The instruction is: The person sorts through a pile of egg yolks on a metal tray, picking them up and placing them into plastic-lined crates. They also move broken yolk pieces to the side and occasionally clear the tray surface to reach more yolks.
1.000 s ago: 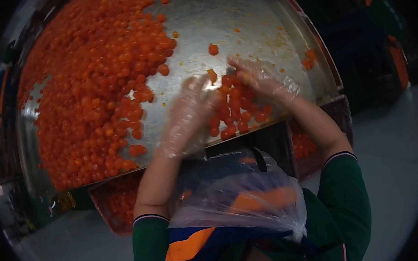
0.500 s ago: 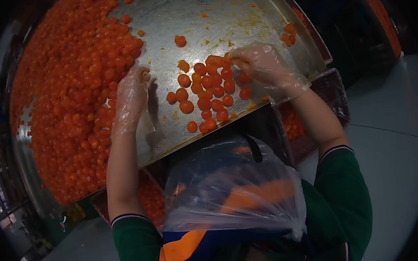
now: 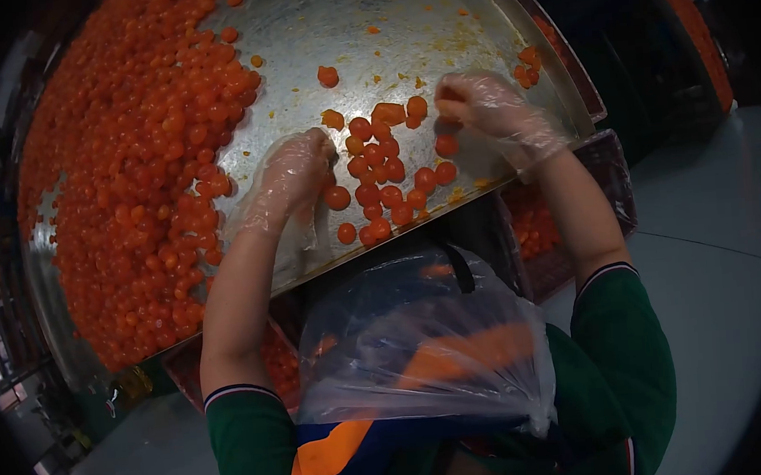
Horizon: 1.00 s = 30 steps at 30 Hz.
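Both my hands wear clear plastic gloves above a metal tray (image 3: pixel 284 63). My left hand (image 3: pixel 292 173) is closed at the left side of a loose group of orange-red egg yolks (image 3: pixel 368 192), fingers curled towards them; its fingertips are partly hidden. At the group's upper right, my right hand (image 3: pixel 490 106) has its fingers bent together close to a single yolk (image 3: pixel 446 145). What either hand holds, if anything, I cannot make out. A flattened, irregular orange piece (image 3: pixel 387 113) lies at the group's top edge.
A large heap of yolks (image 3: pixel 137 166) covers the tray's left side. Broken bits (image 3: pixel 527 67) lie near the raised right rim. Crates with orange contents stand below the tray, one at right (image 3: pixel 534 227) and another at left (image 3: pixel 279 359).
My left hand has moved right, from the heap's edge to the small group. My right hand has drawn slightly right, away from the group. Several yolks at the group's right have shifted.
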Tool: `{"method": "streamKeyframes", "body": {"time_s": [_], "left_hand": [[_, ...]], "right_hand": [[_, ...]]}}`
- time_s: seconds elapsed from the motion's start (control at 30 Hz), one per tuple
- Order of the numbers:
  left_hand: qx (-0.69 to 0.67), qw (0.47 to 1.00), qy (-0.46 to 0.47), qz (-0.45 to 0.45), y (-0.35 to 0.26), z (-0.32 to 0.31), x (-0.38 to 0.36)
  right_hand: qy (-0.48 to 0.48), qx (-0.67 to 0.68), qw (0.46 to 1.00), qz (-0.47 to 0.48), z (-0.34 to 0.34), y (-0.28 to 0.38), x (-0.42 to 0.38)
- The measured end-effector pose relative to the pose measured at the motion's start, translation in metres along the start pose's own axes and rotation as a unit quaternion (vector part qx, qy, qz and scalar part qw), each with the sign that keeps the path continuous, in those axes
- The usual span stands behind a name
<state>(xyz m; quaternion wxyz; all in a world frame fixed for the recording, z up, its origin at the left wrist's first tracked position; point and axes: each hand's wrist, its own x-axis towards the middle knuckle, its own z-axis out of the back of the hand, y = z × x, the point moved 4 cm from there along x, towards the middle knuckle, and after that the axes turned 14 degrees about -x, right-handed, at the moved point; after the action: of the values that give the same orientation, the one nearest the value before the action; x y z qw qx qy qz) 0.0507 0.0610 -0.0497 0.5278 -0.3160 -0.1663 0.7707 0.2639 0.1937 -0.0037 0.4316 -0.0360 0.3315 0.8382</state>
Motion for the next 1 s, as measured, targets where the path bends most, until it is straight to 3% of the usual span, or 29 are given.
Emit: {"method": "streamKeyframes", "body": {"time_s": [0.07,0.13,0.17,0.2,0.27,0.3,0.37,0.4,0.53,0.6,0.63,0.67,0.7,0.73,0.77,0.83,0.87,0.93,1.0], "left_hand": [[-0.031,0.999,-0.008,0.011,-0.012,0.013,0.000],[-0.023,0.999,-0.020,-0.009,-0.026,0.010,0.005],[0.012,0.995,-0.047,-0.088,-0.030,0.005,0.010],[0.047,0.982,-0.073,-0.165,-0.040,0.003,0.010],[0.046,0.986,-0.050,-0.151,-0.044,-0.005,0.016],[0.059,0.989,-0.031,-0.133,-0.041,-0.013,0.022],[0.076,0.990,-0.009,-0.121,-0.041,-0.018,0.030],[0.066,0.993,0.011,-0.098,-0.040,-0.018,0.032],[0.007,0.998,0.028,-0.051,-0.031,-0.014,0.040],[-0.018,0.997,0.002,-0.075,-0.032,-0.005,0.036],[-0.118,0.993,-0.008,-0.027,-0.033,0.003,0.029],[-0.217,0.976,-0.016,0.023,-0.032,0.007,0.024],[-0.231,0.972,-0.024,0.021,-0.026,0.009,0.025],[-0.229,0.973,-0.021,0.020,-0.025,0.008,0.023],[-0.315,0.948,-0.013,0.052,-0.022,0.006,0.019],[-0.455,0.884,0.024,0.103,-0.024,0.002,0.011],[-0.451,0.886,0.026,0.101,-0.030,0.000,0.007],[-0.530,0.841,0.034,0.103,-0.044,-0.007,-0.001],[-0.531,0.841,0.044,0.094,-0.054,-0.007,-0.004]], "right_hand": [[-0.053,0.030,0.998,-0.009,0.011,-0.013,-0.019],[-0.082,-0.072,0.988,0.105,0.006,-0.025,-0.022],[-0.119,-0.133,0.967,0.180,-0.001,-0.018,-0.032],[-0.119,-0.134,0.967,0.180,-0.008,-0.015,-0.039],[-0.055,-0.304,0.919,0.244,-0.032,-0.003,-0.049],[-0.055,-0.304,0.920,0.242,-0.038,0.004,-0.049],[0.087,-0.301,0.925,0.216,-0.059,0.012,-0.046],[0.061,-0.257,0.930,0.256,-0.065,0.006,-0.040],[0.084,-0.323,0.915,0.226,-0.067,0.005,-0.021],[0.064,-0.059,0.974,0.209,-0.069,-0.009,-0.009],[0.165,0.216,0.961,0.054,-0.078,-0.023,-0.004],[0.183,0.402,0.897,0.008,-0.069,-0.021,-0.007],[0.196,0.572,0.796,-0.038,-0.061,-0.021,-0.011],[0.226,0.639,0.735,0.025,-0.062,-0.031,-0.003],[0.224,0.642,0.733,0.026,-0.064,-0.033,-0.001],[0.271,0.757,0.590,0.077,-0.062,-0.027,0.001],[0.301,0.784,0.534,0.093,-0.064,-0.024,0.002],[0.293,0.797,0.521,0.086,-0.067,-0.025,0.003],[0.284,0.809,0.508,0.079,-0.067,-0.025,-0.002]]}}
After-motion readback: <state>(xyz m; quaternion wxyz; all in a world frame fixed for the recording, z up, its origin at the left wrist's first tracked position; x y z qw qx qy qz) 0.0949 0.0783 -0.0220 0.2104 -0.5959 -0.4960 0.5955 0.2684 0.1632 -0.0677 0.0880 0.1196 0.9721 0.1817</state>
